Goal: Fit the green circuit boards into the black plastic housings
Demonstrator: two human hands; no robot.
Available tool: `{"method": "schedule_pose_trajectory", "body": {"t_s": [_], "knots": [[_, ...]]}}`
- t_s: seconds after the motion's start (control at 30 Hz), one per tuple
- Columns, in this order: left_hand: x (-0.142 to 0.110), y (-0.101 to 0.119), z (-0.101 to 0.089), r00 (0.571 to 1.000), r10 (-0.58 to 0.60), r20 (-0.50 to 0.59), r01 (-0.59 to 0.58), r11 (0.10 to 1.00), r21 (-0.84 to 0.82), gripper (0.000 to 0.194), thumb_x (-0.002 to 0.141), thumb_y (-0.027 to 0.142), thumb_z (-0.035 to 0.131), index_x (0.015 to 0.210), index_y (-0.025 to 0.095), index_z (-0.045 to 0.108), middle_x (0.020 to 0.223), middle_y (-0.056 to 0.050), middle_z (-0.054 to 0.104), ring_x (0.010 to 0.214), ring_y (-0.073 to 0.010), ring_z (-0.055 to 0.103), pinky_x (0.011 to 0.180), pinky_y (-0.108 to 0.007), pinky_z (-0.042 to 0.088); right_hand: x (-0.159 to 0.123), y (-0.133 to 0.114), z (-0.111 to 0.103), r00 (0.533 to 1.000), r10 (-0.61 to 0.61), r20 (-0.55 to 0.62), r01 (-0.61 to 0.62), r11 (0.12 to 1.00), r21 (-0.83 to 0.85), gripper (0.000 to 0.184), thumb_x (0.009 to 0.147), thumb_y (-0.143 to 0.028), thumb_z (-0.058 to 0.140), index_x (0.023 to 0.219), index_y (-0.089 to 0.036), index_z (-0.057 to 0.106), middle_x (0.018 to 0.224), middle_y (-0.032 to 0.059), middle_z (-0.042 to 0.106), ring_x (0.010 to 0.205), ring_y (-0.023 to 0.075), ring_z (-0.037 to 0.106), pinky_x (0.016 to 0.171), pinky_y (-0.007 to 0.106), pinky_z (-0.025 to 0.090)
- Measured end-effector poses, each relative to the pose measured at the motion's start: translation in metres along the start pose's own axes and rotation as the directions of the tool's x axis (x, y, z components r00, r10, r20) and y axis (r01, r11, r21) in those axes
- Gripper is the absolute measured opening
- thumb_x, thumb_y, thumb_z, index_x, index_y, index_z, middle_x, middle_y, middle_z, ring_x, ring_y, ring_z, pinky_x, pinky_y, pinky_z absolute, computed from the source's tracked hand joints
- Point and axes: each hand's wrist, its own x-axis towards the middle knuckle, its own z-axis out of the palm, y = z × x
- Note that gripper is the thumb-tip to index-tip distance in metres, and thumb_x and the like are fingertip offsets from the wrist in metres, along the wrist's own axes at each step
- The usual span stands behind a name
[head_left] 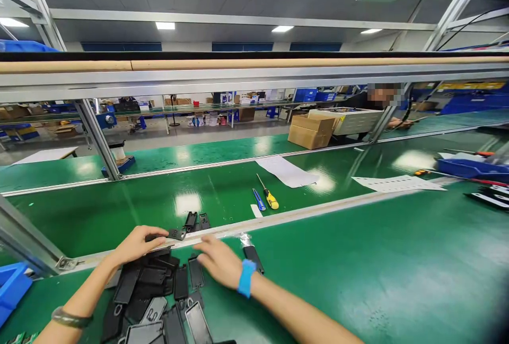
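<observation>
A heap of several flat black plastic parts (159, 301) lies on the green table (358, 270) in front of me. My left hand (137, 244) reaches over the heap's far edge and pinches one small black part (176, 234) at the metal rail. My right hand (218, 262), with a blue wristband, hovers palm down over the heap's right side, fingers stretched and slightly smeared, holding nothing. Two more black parts (196, 221) rest on the belt just beyond the rail.
A yellow-handled screwdriver (268, 195), a blue tool (259, 200) and white sheets (287, 170) lie on the conveyor belt. Cardboard boxes (310, 131) and another person sit across the line. Blue bins stand at far left (11, 285) and far right (473, 168).
</observation>
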Motion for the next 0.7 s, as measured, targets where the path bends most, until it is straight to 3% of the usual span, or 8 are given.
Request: {"method": "schedule_pose_trajectory", "body": {"t_s": [0.03, 0.1, 0.17, 0.23, 0.33, 0.43, 0.53, 0.7], "knots": [[0.009, 0.002, 0.001, 1.000, 0.004, -0.023, -0.002, 0.998, 0.063, 0.040, 0.087, 0.051, 0.049, 0.113, 0.027, 0.067, 0.117, -0.003, 0.066, 0.111, -0.0268, 0.058, 0.096, -0.035, 0.044, 0.000, 0.020, -0.016, 0.995, 0.092, -0.033, -0.093, 0.995, -0.043, 0.029, 0.090, -0.022, 0.049, 0.118, -0.021, 0.060, 0.122, 0.0092, 0.056, 0.115, 0.0213, 0.052, 0.100, 0.032, 0.038], [0.037, 0.006, 0.012, 0.999, 0.027, -0.039, -0.021, 0.990, 0.141, 0.047, 0.084, 0.051, 0.051, 0.121, 0.025, 0.061, 0.127, -0.005, 0.059, 0.119, -0.0280, 0.052, 0.102, -0.037, 0.039, 0.000, 0.061, -0.042, 0.965, 0.247, -0.089, -0.255, 0.962, -0.099, 0.031, 0.082, -0.015, 0.058, 0.112, -0.011, 0.060, 0.115, 0.0166, 0.056, 0.110, 0.0283, 0.053, 0.097, 0.040, 0.038], [0.071, 0.008, 0.031, 0.999, 0.041, -0.035, -0.035, 0.986, 0.163, 0.059, 0.081, 0.052, 0.056, 0.131, 0.020, 0.053, 0.137, -0.010, 0.050, 0.127, -0.0301, 0.043, 0.108, -0.040, 0.031, -0.001, 0.096, -0.055, 0.932, 0.347, -0.102, -0.358, 0.925, -0.123, 0.034, 0.072, -0.013, 0.068, 0.105, -0.007, 0.061, 0.106, 0.0190, 0.058, 0.104, 0.0326, 0.055, 0.089, 0.043, 0.041], [0.102, 0.011, 0.052, 0.999, 0.039, -0.031, -0.033, 0.983, 0.181, 0.071, 0.081, 0.054, 0.056, 0.138, 0.014, 0.043, 0.145, -0.016, 0.037, 0.134, -0.0331, 0.032, 0.110, -0.045, 0.026, -0.004, 0.119, -0.055, 0.922, 0.378, -0.089, -0.386, 0.914, -0.123, 0.027, 0.069, -0.014, 0.072, 0.094, -0.009, 0.063, 0.096, 0.0144, 0.060, 0.096, 0.0294, 0.057, 0.083, 0.037, 0.043], [0.128, 0.014, 0.077, 0.999, 0.039, -0.014, -0.036, 0.980, 0.195, 0.070, 0.081, 0.053, 0.056, 0.138, 0.014, 0.043, 0.147, -0.020, 0.030, 0.136, -0.0374, 0.027, 0.108, -0.052, 0.025, -0.008, 0.132, -0.044, 0.934, 0.349, -0.083, -0.356, 0.930, -0.095, 0.011, 0.071, -0.014, 0.069, 0.081, -0.014, 0.063, 0.085, 0.0062, 0.061, 0.090, 0.0216, 0.058, 0.077, 0.028, 0.041], [0.127, 0.015, 0.085, 0.998, 0.069, -0.008, -0.066, 0.978, 0.199, 0.052, 0.082, 0.041, 0.058, 0.128, 0.017, 0.054, 0.139, -0.016, 0.046, 0.129, -0.0341, 0.039, 0.106, -0.048, 0.030, -0.008, 0.138, -0.037, 0.933, 0.347, -0.096, -0.354, 0.933, -0.061, 0.021, 0.069, -0.013, 0.070, 0.088, -0.015, 0.061, 0.082, 0.0029, 0.059, 0.083, 0.0187, 0.056, 0.072, 0.026, 0.040], [0.108, 0.013, 0.078, 0.997, 0.078, -0.023, -0.072, 0.978, 0.196, 0.037, 0.083, 0.027, 0.052, 0.118, 0.018, 0.060, 0.124, -0.011, 0.059, 0.116, -0.0265, 0.052, 0.100, -0.038, 0.037, -0.004, 0.144, -0.037, 0.928, 0.362, -0.083, -0.365, 0.931, -0.018, 0.033, 0.066, -0.015, 0.074, 0.094, -0.013, 0.058, 0.078, 0.0027, 0.058, 0.078, 0.0191, 0.055, 0.068, 0.026, 0.039], [0.078, 0.014, 0.050, 0.999, 0.033, 0.042, -0.042, 0.972, 0.230, 0.020, 0.072, 0.020, 0.057, 0.087, 0.022, 0.070, 0.112, -0.006, 0.066, 0.109, -0.0267, 0.057, 0.093, -0.035, 0.042, -0.005, 0.148, -0.040, 0.931, 0.348, -0.110, -0.339, 0.936, 0.094, 0.020, 0.066, -0.013, 0.072, 0.080, -0.014, 0.057, 0.082, 0.0054, 0.057, 0.082, 0.0201, 0.054, 0.073, 0.028, 0.040]]}}
